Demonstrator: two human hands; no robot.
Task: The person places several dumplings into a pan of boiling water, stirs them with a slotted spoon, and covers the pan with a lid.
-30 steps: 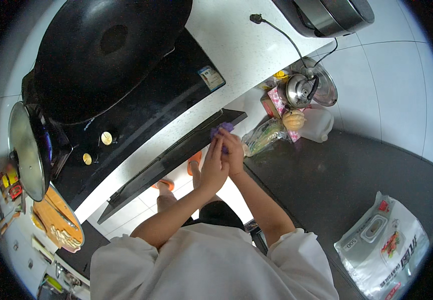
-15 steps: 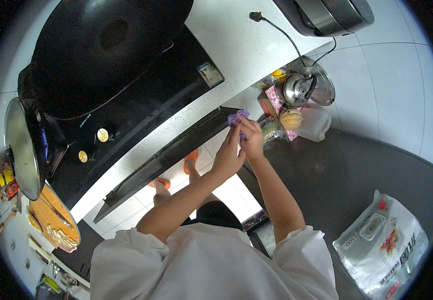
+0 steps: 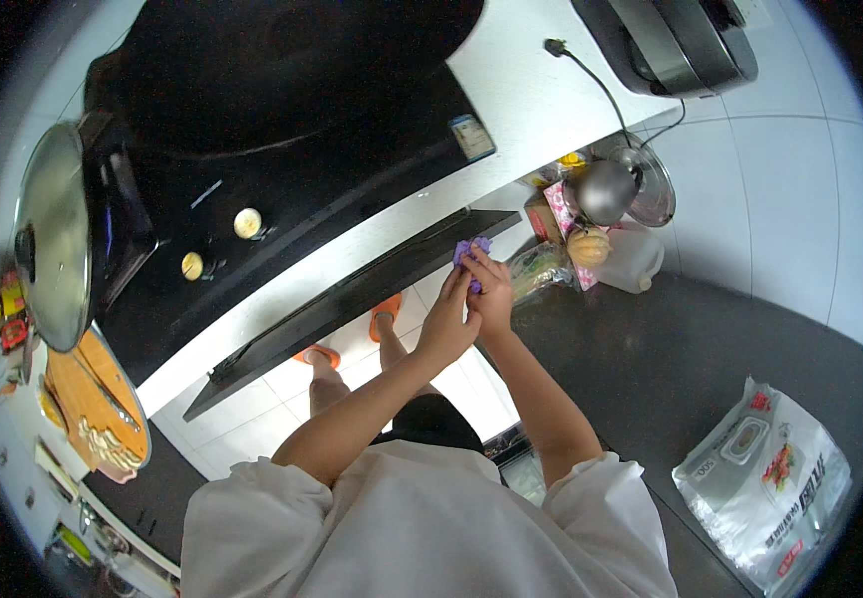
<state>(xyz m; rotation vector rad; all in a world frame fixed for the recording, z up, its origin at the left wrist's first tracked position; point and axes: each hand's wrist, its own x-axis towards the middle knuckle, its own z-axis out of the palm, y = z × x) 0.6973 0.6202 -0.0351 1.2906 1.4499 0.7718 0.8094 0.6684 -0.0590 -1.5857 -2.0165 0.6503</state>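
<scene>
My two hands are together over the dark open front panel (image 3: 352,311) below the stove counter. Between them is a crumpled purple cloth (image 3: 465,248), bunched at the fingertips. My left hand (image 3: 445,324) has its fingers pressed up against the cloth. My right hand (image 3: 492,299) lies beside it, fingers bent over the cloth and hiding part of it. Whether the cloth touches the panel, I cannot tell.
To the left is a black stove (image 3: 312,189) with two knobs, a glass lid (image 3: 58,239) and a cutting board (image 3: 103,399) with a knife and pale slices. On the right are a melon-like fruit (image 3: 588,246), a plastic jug (image 3: 635,261) and a wipes pack (image 3: 765,483).
The view has shifted, so the stove and counter sit farther right in it. Relative to the open panel, my hands and the cloth are now farther left of its right end.
</scene>
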